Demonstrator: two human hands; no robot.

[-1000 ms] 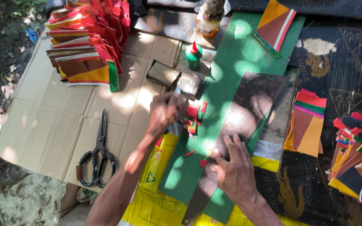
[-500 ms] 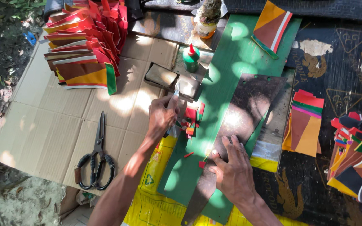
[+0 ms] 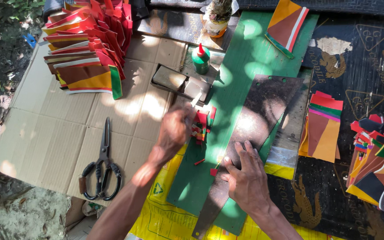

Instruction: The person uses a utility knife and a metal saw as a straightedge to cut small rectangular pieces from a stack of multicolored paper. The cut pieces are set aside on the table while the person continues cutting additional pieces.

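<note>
Outdoors, on flattened cardboard (image 3: 45,133) over dirt, a saw blade (image 3: 254,124) is being pressed onto green sheet (image 3: 245,49) by the flat, spread right hand (image 3: 247,178); a blade (image 3: 196,100) is being gripped by the closed left hand (image 3: 174,131)

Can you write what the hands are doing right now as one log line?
left hand: holds small blade over coloured scraps | right hand: flat on saw blade | scissors: lying on cardboard

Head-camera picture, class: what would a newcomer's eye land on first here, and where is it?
Probably the stack of red folded paper pieces at top left on the cardboard. Next, the long green sheet down the middle, where the right hand presses a rusty saw blade flat. The left hand works beside small coloured scraps; black scissors lie left.
</note>
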